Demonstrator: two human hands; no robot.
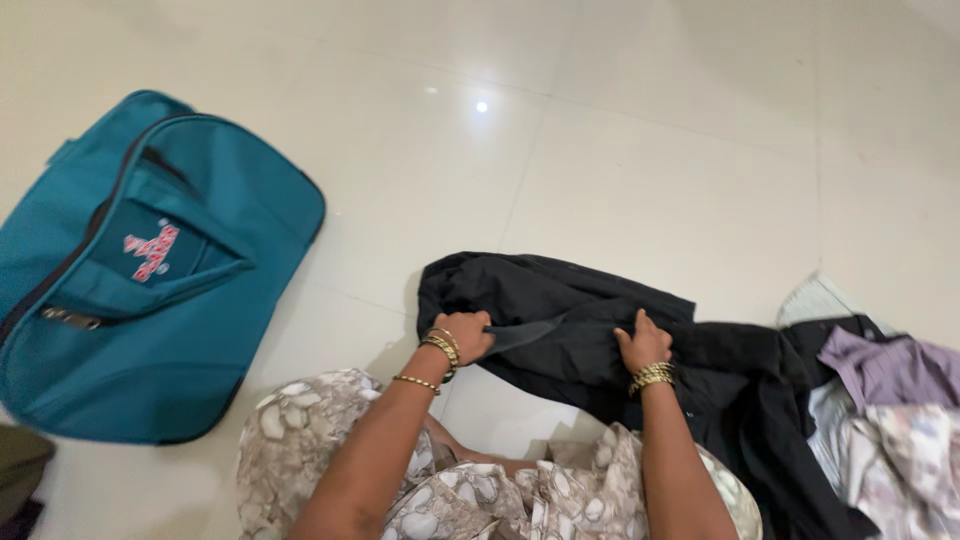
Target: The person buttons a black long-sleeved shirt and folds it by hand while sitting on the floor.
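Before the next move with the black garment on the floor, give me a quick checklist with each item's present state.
1. Left hand grips the black garment: ok.
2. Right hand on the garment: ok; whether its fingers pinch the cloth: cannot tell.
3. Garment lies flat: not ok, bunched and creased.
4. Garment apart from the clothes pile: not ok, it runs into it.
5. Teal bag unzipped: cannot tell.
6. Bare floor beyond the garment: ok.

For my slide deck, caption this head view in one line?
Both hands, left and right, grip a black garment on white floor tiles, teal bag alongside.
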